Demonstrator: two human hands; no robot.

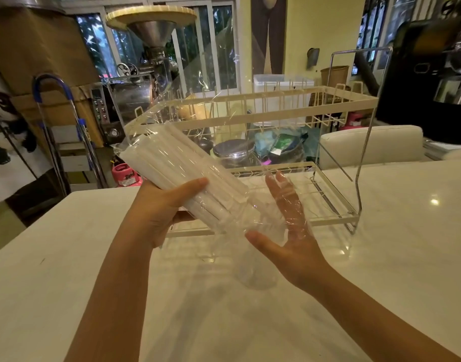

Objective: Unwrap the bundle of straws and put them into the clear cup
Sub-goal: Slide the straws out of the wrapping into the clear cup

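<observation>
Here, the straws (182,176), lying wrapped in clear film (213,82), are tilting above the table (381,257), gripped from below by the left hand (161,212). The right hand (289,231) is spreading flat-fingered, holding nothing, behind the film's loose end. The cup (258,273) is standing on the table beneath it, before the rack (328,100).

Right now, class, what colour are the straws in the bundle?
White straws, seen through clear wrap; the head view shows them best.

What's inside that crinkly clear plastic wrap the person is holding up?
The clear plastic wrap holds a tight bundle of white straws, gripped by the left hand. Its loose lower end drapes over the open right hand. How many straws it holds can't be seen.
</observation>
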